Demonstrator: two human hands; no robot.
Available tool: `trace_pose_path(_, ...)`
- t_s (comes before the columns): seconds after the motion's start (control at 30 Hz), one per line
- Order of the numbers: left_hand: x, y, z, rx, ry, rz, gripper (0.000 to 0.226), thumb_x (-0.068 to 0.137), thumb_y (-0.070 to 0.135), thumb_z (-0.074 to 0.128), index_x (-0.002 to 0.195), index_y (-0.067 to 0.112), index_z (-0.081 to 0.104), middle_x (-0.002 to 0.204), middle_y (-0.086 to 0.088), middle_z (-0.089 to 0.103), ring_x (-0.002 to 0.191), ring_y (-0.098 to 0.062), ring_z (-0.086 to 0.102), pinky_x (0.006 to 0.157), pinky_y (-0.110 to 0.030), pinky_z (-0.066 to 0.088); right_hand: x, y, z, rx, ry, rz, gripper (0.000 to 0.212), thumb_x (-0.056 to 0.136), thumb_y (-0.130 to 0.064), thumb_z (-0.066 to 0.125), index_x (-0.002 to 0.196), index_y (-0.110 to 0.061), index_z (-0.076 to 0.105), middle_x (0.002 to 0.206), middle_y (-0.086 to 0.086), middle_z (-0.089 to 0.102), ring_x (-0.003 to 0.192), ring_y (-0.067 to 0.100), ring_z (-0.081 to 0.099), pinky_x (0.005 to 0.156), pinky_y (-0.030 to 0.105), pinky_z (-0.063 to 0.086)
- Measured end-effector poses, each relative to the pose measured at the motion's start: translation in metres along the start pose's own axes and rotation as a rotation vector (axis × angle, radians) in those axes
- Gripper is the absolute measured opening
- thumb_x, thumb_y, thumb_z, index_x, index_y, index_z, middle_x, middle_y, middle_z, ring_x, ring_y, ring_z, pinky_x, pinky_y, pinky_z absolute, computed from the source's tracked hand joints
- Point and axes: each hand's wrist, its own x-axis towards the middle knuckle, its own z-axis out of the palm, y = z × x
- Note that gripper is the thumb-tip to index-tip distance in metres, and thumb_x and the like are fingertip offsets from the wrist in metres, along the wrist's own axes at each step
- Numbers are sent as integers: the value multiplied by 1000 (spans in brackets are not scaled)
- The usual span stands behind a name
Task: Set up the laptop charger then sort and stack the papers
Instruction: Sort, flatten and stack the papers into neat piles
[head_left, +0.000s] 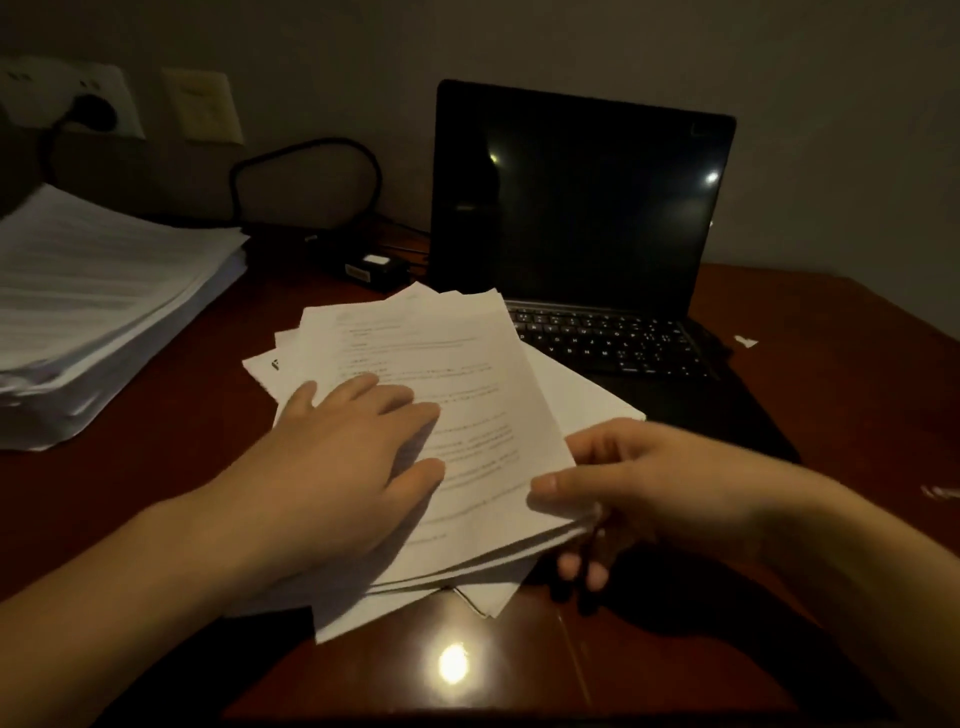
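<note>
L fingers (410, 410) lie straight, slightly apart, flat on the top sheet, so L hand (353, 447) presses the papers (467, 395) down at centre frame. R thumb (561, 480) sits on top of the bundle's near-right corner w/ the other fingers curled under it: R hand (639, 483) pinches that corner, raised a bit off the desk (831, 364). Papers are fanned & skewed, edges not squared, and the right-hand sheets reach over the laptop's left front. Laptop (582, 208) is open, screen dark, upper centre-right. Brick (371, 267) lies just left of it, cable (311, 150) loops up behind, and a plug sits in the socket (98, 109) upper left. Can't tell if the lead enters the laptop. Charger part prob. done. Sorting is midway: a tall stack (104, 312) stands at left, well apart; this loose lot needs squaring, then prob. joining it.
</note>
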Motion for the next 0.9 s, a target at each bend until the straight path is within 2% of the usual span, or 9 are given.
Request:
trace_pose_path(0.1, -23, 8, 3, -195, -91, 77, 68, 90, 78, 5, 153, 54, 7, 156, 37, -5, 147, 7, -15, 122, -29, -5, 4, 12, 10, 79, 65, -40, 24, 100, -16, 56, 119, -11, 69, 107, 10, 76, 84, 24, 71, 72, 29, 60)
trace_pose_path(0.23, -40, 14, 17, -156, -150, 123, 79, 77, 86, 2, 148, 58, -20, 147, 39, -35, 135, 12, -39, 116, -30, -24, 5, 19, 23, 120, 160, -74, 23, 98, -18, 60, 115, -6, 71, 98, 16, 76, 73, 21, 70, 63, 26, 58)
trace_pose_path(0.33, -39, 3, 28, -199, -30, 173, 81, 76, 90, 5, 150, 60, -3, 151, 43, -19, 138, 16, -30, 119, -29, -19, 8, 21, 35, 65, 298, -107, 22, 95, -24, 65, 103, -4, 73, 84, 19, 75, 60, 21, 66, 56, 28, 56)
trace_pose_path(0.47, -40, -3, 30, -372, 138, 227, 71, 81, 85, 30, 145, 57, 33, 139, 51, 28, 139, 20, 15, 122, -25, 15, 8, 18, 41, 21, 387, -110, 25, 93, -28, 68, 93, -4, 75, 70, 16, 72, 52, 19, 62, 48, 25, 53)
trace_pose_path(0.53, -37, 0, 26, -445, 171, 269, 70, 84, 81, 42, 149, 57, 28, 145, 44, 34, 136, 17, 26, 115, -18, 26, 5, 18, 40, 24, 370, -112, 26, 93, -29, 67, 96, -4, 74, 76, 19, 73, 57, 20, 63, 50, 24, 53)
trace_pose_path(0.6, -32, 3, 23, -435, 160, 315, 69, 87, 75, 46, 149, 60, 19, 151, 43, 24, 139, 20, 18, 113, -9, 19, 3, 18, 37, 68, 326, -109, 28, 94, -27, 65, 103, -2, 73, 87, 24, 74, 65, 23, 66, 53, 25, 54)
trace_pose_path(0.7, -23, 5, 22, -347, 131, 330, 57, 97, 65, 39, 151, 56, 22, 153, 33, 31, 142, 11, 22, 117, -22, 24, 0, 19, 29, 136, 273, -91, 26, 92, -23, 64, 108, -4, 73, 98, 17, 75, 80, 23, 72, 60, 25, 57)
trace_pose_path(0.83, -24, 3, 29, -405, 148, 316, 74, 88, 76, 42, 153, 55, 12, 148, 32, 38, 133, 6, 33, 113, -27, 31, 1, 20, 32, 135, 343, -91, 20, 91, -19, 67, 76, -8, 73, 80, 5, 75, 72, 14, 72, 62, 22, 57)
trace_pose_path(0.9, -25, 2, 32, -457, 158, 310, 78, 87, 75, 49, 153, 57, 11, 143, 36, 42, 130, 9, 35, 112, -26, 33, 5, 19, 39, 110, 419, -95, 25, 89, -21, 71, 76, 0, 66, 72, 10, 73, 62, 17, 70, 55, 22, 56)
